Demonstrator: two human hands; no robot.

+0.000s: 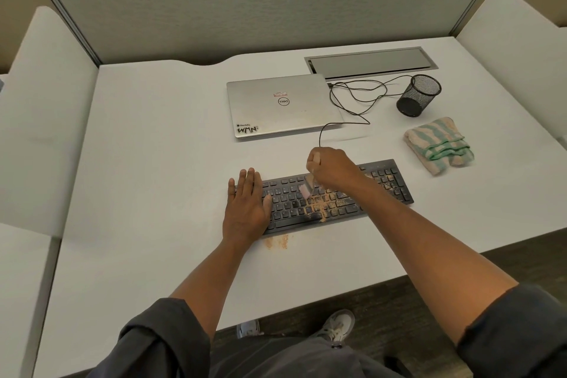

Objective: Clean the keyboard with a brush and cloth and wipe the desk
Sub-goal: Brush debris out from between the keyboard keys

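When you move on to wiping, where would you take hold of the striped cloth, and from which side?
Probably the folded green-edged end of the striped cloth, nearest the person, pinched from above. It lies flat and bunched on the desk, apart from the keyboard and mesh cup, so nothing blocks the right hand, which would come from the left.

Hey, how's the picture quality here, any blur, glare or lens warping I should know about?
Head view: soft, even lighting with only faint shadows under the hands and no strong glare; the brush in the right hand is motion-blurred; the left hand and keyboard look sharp; wide-angle distortion bows the desk edges and partition.
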